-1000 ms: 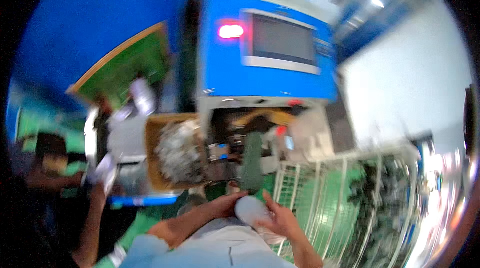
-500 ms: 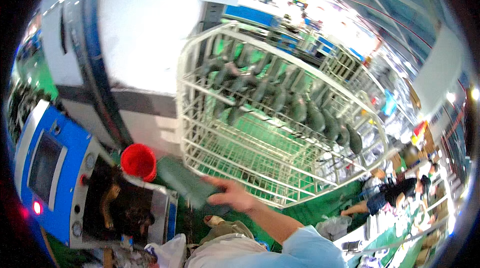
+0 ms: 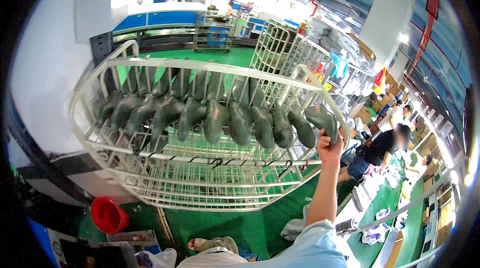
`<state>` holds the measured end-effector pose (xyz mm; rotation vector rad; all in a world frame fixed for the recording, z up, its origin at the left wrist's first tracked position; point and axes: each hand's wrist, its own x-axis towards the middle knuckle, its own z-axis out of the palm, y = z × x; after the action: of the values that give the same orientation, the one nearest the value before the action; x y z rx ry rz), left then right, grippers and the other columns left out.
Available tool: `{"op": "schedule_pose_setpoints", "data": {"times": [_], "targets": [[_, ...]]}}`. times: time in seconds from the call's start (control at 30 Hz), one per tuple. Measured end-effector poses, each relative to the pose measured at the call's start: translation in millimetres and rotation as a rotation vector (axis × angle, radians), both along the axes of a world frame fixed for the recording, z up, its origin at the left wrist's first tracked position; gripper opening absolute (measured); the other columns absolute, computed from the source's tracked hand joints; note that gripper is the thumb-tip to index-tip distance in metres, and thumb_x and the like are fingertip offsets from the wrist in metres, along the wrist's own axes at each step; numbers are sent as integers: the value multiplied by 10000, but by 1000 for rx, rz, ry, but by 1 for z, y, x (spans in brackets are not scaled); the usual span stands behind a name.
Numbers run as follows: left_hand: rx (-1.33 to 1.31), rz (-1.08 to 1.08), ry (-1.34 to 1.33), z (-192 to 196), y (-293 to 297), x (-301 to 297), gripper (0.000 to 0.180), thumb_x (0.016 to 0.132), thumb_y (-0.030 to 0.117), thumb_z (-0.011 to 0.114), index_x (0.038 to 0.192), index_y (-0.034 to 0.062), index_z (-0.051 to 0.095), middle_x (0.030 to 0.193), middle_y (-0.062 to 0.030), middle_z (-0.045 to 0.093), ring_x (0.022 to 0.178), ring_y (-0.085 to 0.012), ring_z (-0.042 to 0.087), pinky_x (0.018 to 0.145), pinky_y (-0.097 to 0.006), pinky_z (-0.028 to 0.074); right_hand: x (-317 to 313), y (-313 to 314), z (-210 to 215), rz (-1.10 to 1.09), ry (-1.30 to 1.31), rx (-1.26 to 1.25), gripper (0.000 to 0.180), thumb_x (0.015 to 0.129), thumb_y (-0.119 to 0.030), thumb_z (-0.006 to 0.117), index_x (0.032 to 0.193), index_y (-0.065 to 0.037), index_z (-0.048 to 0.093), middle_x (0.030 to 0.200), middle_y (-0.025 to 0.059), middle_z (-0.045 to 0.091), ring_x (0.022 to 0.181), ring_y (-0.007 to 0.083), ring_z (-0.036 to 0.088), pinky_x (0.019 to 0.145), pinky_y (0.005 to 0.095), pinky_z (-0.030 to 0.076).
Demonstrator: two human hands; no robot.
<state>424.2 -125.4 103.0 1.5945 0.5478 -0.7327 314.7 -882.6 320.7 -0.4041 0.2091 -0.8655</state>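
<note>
My right hand [image 3: 330, 147] is raised to the right end of a cream wire rack [image 3: 200, 65]. Its fingers are wrapped round the lower part of a dark grey boot [image 3: 321, 118], just inside the rack's right end frame. To the left of it hangs a row of similar dark boots [image 3: 217, 120], foot parts toward me and shafts pointing up and back. Whether the held boot rests on the rack cannot be told. My left hand is out of the picture.
A red bucket [image 3: 108, 215] stands at lower left beside a machine [image 3: 97, 254]. Right of me, people [image 3: 382, 145] work along a table with shoes [image 3: 367, 195]. More wire racks [image 3: 272, 48] stand behind. A grey plastic bag [image 3: 295, 229] lies near my feet.
My right hand has gone from beside the machine up and right to the rack's right end, carrying a blurred grey thing. The view has swung right, toward the rack.
</note>
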Motion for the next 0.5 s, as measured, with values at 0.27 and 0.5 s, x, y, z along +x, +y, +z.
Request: {"op": "schedule_pose_setpoints", "data": {"times": [0.27, 0.5], "targets": [[243, -199, -216, -6, -43, 39, 246, 884, 153, 582, 1087, 21, 626, 887, -66, 619, 734, -161, 535, 598, -339, 446, 21, 0, -13, -474, 495, 111, 496, 990, -507, 439, 1112, -33, 520, 755, 99, 599, 476, 133, 475, 437, 259, 393], [377, -188, -241, 7, -73, 21, 263, 908, 189, 575, 1107, 24, 621, 916, -71, 627, 753, -168, 548, 613, -335, 464, 72, 51, -10, -300, 1486, -1436, 918, 772, -413, 747, 1473, 20, 341, 1264, 230, 593, 1055, 338, 630, 906, 381, 489]]}}
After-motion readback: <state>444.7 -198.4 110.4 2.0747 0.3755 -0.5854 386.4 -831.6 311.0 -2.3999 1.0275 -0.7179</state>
